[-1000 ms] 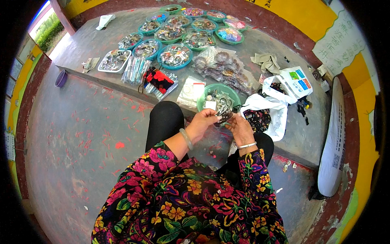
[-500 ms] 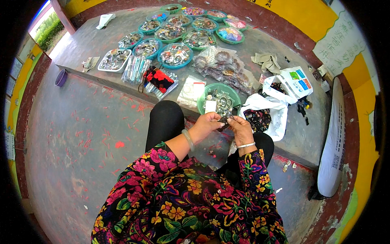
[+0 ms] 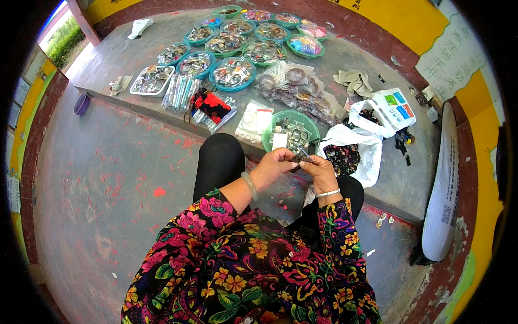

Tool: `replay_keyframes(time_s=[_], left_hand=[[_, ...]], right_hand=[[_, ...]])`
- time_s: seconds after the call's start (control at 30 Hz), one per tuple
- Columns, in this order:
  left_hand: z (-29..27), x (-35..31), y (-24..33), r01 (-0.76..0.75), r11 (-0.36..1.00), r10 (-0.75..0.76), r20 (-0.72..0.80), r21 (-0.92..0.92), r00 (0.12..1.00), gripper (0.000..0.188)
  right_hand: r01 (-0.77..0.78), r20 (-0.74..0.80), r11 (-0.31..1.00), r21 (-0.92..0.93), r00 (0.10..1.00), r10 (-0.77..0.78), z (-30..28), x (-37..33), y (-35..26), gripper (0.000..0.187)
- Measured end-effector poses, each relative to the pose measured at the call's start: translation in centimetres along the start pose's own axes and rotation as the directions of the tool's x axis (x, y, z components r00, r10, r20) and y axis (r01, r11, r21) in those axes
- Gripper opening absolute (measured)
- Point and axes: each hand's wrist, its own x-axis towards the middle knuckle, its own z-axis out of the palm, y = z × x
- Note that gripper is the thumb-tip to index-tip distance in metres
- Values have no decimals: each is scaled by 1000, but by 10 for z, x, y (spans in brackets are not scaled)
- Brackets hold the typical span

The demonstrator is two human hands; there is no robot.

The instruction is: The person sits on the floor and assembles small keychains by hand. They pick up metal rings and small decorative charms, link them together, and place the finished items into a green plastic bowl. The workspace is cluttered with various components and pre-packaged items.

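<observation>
Fingertips to fingertips, my left hand [image 3: 271, 168] and my right hand [image 3: 322, 175] pinch a small dark piece [image 3: 299, 158] over my lap. It is too small to name. A greenish bangle circles my left wrist, and a silvery one my right. Just beyond the hands stands a green basin [image 3: 266, 141] of small packets and dark rings, with a white card [image 3: 279, 141] at its near side. Right of it lies an open white plastic bag [image 3: 369, 168] full of small dark, colourful pieces [image 3: 342, 159].
On the raised grey ledge [image 3: 121, 56] are several basins of small goods, a white tray [image 3: 163, 93], bundled pens [image 3: 179, 93], a red-and-black pouch [image 3: 211, 106] and clear packets of beads [image 3: 297, 89]. A second white bag [image 3: 393, 112] sits right. A purple bowl [image 3: 81, 103] stands at the left.
My right fingers have shifted slightly on the small dark piece, and a greyish end now shows above the fingertips. The basins and bags stay where they were.
</observation>
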Motion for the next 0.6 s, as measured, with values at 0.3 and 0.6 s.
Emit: replay_keyframes(time_s=[0.3, 0.6], left_hand=[[6, -4, 7, -61, 995, 59, 29, 73, 998, 18], [-5, 3, -8, -78, 992, 84, -50, 102, 995, 7]], right_hand=[[2, 70, 999, -45, 998, 2, -8, 3, 6, 10], [-20, -25, 995, -100, 1000, 18, 5, -1, -1, 12]])
